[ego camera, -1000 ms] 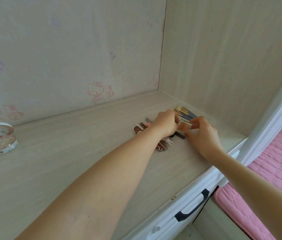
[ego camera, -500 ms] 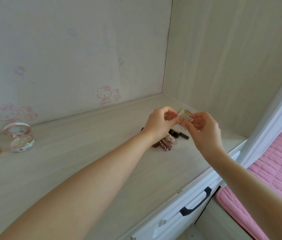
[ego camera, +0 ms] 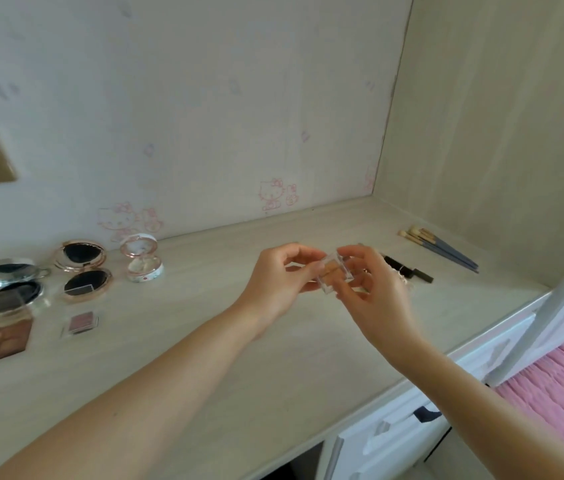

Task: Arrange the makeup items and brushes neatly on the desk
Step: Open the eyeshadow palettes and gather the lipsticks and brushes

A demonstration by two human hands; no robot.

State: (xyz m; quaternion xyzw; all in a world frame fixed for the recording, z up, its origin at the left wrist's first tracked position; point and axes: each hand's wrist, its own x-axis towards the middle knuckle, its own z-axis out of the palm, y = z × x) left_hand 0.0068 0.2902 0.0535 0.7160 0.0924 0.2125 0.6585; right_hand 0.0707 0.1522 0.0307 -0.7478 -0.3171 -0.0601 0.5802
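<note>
- Right now you hold one small clear case (ego camera: 334, 274) of tan powder in the air above the desk (ego camera: 273, 375), between the compacts on the left and the brushes (ego camera: 438, 247) on the right.
- Your left hand (ego camera: 275, 282) pinches its near-left edge with thumb and fingertips; your right hand (ego camera: 379, 292) pinches the opposite side, fingers curled round it.
- Judging by the layout, this is a carry step: next, set it flat beside the small pink case (ego camera: 81, 323), square with that group, then let go.
</note>
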